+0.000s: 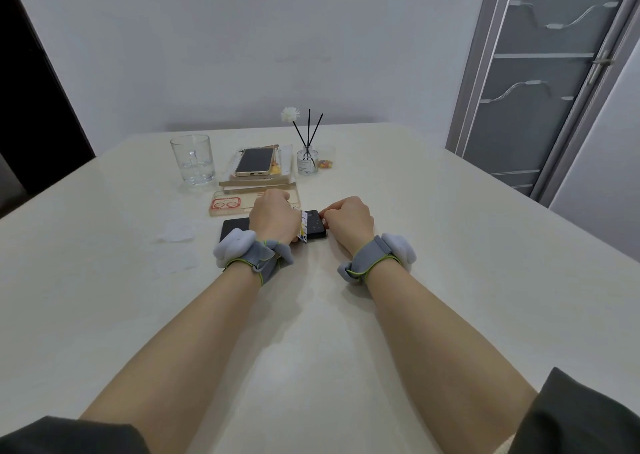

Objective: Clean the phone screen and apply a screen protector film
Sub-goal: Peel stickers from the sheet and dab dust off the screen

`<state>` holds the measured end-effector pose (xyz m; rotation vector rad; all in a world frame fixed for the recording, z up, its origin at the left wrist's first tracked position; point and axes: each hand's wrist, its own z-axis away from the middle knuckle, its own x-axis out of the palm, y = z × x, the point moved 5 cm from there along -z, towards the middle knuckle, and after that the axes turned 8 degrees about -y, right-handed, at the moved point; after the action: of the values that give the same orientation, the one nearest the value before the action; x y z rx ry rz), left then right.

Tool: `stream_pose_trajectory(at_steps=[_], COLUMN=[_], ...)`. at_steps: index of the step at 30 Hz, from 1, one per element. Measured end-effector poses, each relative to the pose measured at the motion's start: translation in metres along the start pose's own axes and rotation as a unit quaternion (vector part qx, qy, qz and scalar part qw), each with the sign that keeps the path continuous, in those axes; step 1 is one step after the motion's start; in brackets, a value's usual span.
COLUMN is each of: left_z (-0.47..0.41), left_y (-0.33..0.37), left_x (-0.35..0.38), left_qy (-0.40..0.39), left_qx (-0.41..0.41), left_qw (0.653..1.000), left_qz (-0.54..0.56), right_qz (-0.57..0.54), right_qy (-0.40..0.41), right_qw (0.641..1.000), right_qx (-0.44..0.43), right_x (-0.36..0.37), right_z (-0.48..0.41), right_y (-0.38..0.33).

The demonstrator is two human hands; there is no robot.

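Note:
A black phone (314, 226) lies flat on the cream table (415, 245), its length running left to right. My left hand (273, 216) is curled over its middle and holds a small printed card (303, 226) upright against the screen. My right hand (348, 219) is curled at the phone's right end, its fingertips pinching at the edge; what they pinch is too small to tell. The phone's left end (233, 228) shows past my left wrist. A clear phone case (225, 206) with a red camera ring lies just behind my left hand.
Behind the case a gold phone (254, 161) rests on a stack of packaging. A glass mug (192, 159) stands at the back left, a reed diffuser (307, 159) at the back right. Crumpled clear wrappers (175, 233) lie left of the phone.

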<state>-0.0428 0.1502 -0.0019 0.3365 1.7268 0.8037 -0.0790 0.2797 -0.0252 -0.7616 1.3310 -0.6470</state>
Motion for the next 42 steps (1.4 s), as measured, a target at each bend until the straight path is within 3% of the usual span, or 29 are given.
stream_pose_trajectory(at_steps=[33, 42], left_z=[-0.008, -0.007], left_y=[0.009, -0.011], left_x=[0.003, -0.012], left_qy=[-0.025, -0.023], left_qx=[0.002, -0.030], left_qw=[0.998, 0.997], left_qz=[0.049, 0.062], right_qz=[-0.030, -0.038], right_qy=[0.009, 0.012], right_qw=[1.000, 0.999], right_qx=[0.003, 0.003], right_x=[0.001, 0.001], right_z=[-0.003, -0.003], right_y=[0.002, 0.003])
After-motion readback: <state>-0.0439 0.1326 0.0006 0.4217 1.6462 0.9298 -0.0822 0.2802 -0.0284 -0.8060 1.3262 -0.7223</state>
